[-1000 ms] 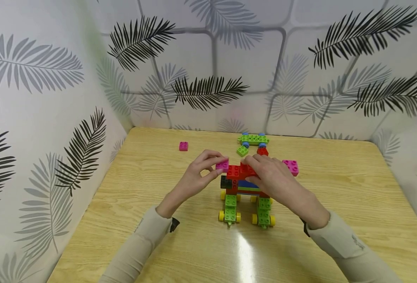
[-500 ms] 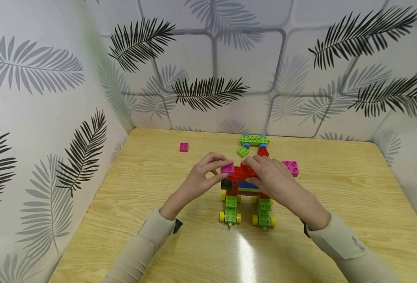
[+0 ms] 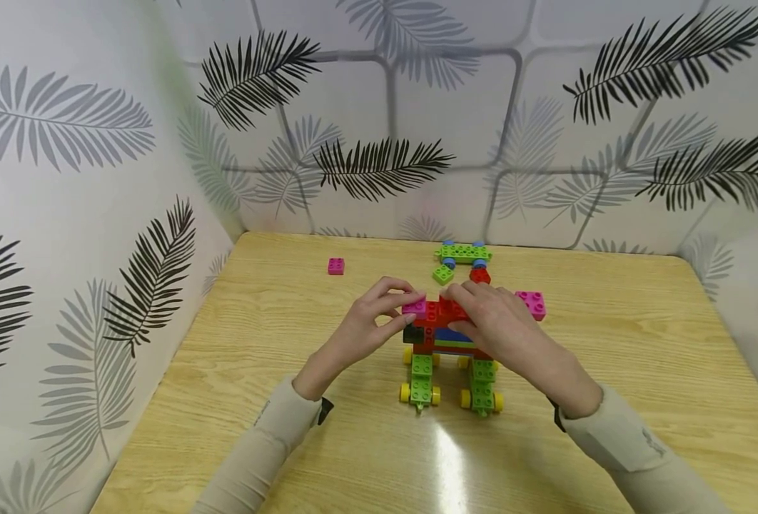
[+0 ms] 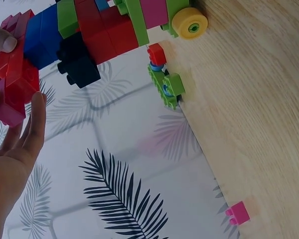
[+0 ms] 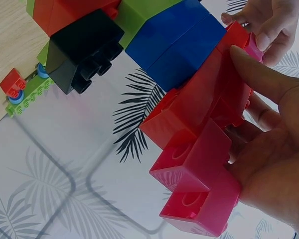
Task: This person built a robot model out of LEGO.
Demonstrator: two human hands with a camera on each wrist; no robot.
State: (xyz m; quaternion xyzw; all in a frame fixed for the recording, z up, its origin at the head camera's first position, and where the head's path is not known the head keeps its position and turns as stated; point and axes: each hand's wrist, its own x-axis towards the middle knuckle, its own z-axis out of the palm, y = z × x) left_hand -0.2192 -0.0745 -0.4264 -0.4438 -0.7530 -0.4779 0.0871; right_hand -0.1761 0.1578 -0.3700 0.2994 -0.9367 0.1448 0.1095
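A tall block model stands on the table, with a blue, green and red middle, black bricks (image 3: 414,334) on its side, and green wheeled bases (image 3: 420,389) below. Red bricks (image 3: 452,308) run across its top. At their left end my left hand (image 3: 356,325) pinches a pink brick (image 3: 414,307) between thumb and fingers; the left wrist view shows this pink brick (image 4: 9,108) against the red one (image 4: 21,82). My right hand (image 3: 507,325) grips the red top, its thumb (image 5: 261,69) along the red side. Pink bricks (image 5: 199,194) stick out at the right end, near the right palm.
Behind the model stands a green wheeled base (image 3: 464,253) with blue wheels. Close to it are a loose green brick (image 3: 443,274) and a red brick (image 3: 479,275). A single pink brick (image 3: 336,266) lies at the back left. Patterned walls border the wooden table (image 3: 276,314).
My left hand has moved slightly right and down, bringing its pink brick from the red bricks' left corner in against them. The right hand keeps its grip on the red top.
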